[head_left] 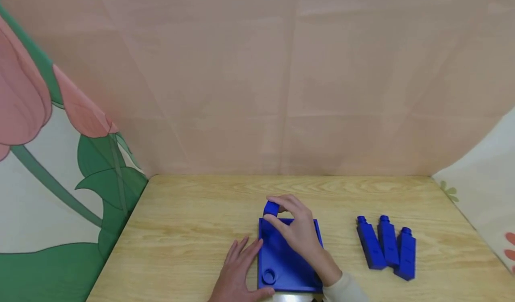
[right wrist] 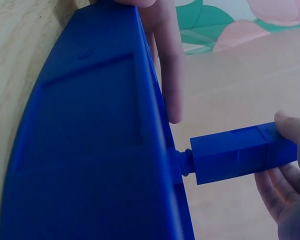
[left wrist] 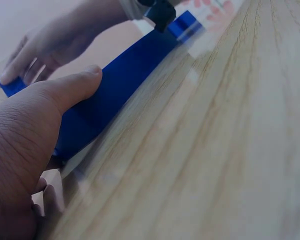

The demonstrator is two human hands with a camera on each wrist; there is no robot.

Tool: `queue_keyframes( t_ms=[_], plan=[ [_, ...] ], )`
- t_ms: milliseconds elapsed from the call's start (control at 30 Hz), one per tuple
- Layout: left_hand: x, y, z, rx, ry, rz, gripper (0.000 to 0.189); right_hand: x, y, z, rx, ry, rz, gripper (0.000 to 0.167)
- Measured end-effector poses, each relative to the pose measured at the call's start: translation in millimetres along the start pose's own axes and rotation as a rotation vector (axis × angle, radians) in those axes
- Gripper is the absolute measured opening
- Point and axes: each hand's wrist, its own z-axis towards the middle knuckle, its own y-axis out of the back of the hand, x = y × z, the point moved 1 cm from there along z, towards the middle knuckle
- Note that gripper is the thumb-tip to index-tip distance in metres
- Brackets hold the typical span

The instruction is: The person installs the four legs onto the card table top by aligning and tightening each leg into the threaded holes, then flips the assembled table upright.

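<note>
A blue rectangular toy tabletop (head_left: 289, 270) with a raised rim lies on the table, its recessed side up. My right hand (head_left: 299, 228) pinches the end of a square blue leg (right wrist: 235, 154) between thumb and fingers. The leg stands upright over the far left corner, its narrow ribbed peg right at the tabletop in the right wrist view. My left hand (head_left: 241, 273) rests against the near left corner, with straight fingers along the left side and the thumb at the front edge. Beside that thumb is a round socket (head_left: 268, 275). The right forearm covers the near right corner.
Three more blue legs (head_left: 388, 241) with ribbed pegs lie side by side on the wooden table (head_left: 181, 230), right of the tabletop. A pinkish cloth (head_left: 225, 91) hangs behind the table. Flower-printed cloth (head_left: 52, 203) borders the left side.
</note>
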Motion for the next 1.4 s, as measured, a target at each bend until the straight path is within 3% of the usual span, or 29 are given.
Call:
queue_keyframes(
  t_ms=[200,467,733,867,1100,1233,1400],
  plan=[
    [1.5,-1.8,-1.7,-0.023,-0.005,0.011,0.109,0,3,-0.4,0.036,-0.006,0.038,0.035],
    [1.9,-2.0,-2.0,-0.052,-0.027,0.029,0.108,0,3,0.6,0.025,-0.012,0.049,0.035],
    [0.7,-0.2,-1.6,-0.009,0.024,-0.011,0.108,6,-1,0.3,-0.020,-0.126,-0.045,0.033],
    [0.9,-0.5,-1.5,-0.007,0.019,-0.013,0.109,6,-2,-0.5,-0.038,-0.152,-0.048,0.034],
    [1.8,-2.3,-1.7,-0.040,-0.013,0.011,0.108,2,2,-1.1,-0.035,-0.098,0.005,0.023],
    [1.5,-2.4,-1.4,-0.041,-0.016,0.015,0.108,-1,6,-0.2,-0.015,-0.071,0.021,0.029],
    [0.2,-0.2,-1.0,-0.005,0.025,-0.016,0.108,-4,8,0.1,0.089,-0.090,0.056,0.039]
  ],
)
